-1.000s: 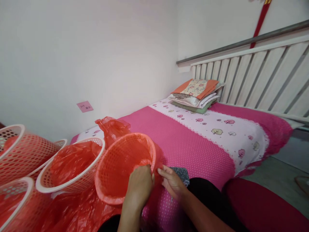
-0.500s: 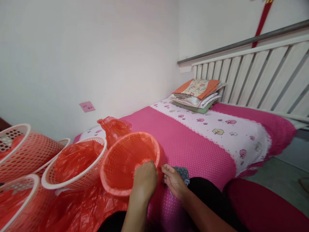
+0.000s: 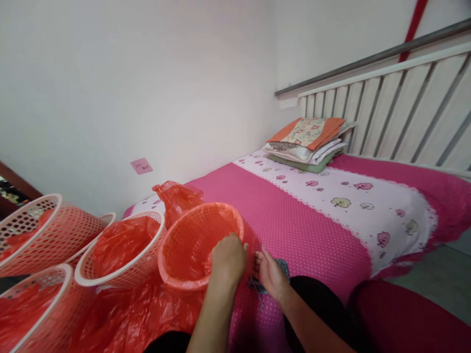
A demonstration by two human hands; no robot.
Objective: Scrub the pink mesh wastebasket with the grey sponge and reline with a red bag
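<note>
A red mesh basket (image 3: 170,250), lined with a thin red plastic bag (image 3: 191,235), stands tilted in front of me. My left hand (image 3: 230,260) reaches across its right rim, fingers closed on the bag's edge there; the fingertips are partly hidden. Beside the basket's outer right side is my right hand (image 3: 268,274), its fingers loosely curved and apart, with nothing visible in them. Just behind that hand lies a small grey knitted-looking cloth (image 3: 282,266) with loose threads.
Several pink mesh baskets with white rims (image 3: 83,274) hold red bags at the left. Crumpled red plastic (image 3: 140,314) lies between them and me. Folded pillows (image 3: 307,142) rest on the pink bedspread (image 3: 290,215). A dark red round seat (image 3: 401,318) is at the right.
My right hand has let go of the rim area and moved slightly down and right, fingers loosening. My left hand stays at the rim. The view has shifted a little.
</note>
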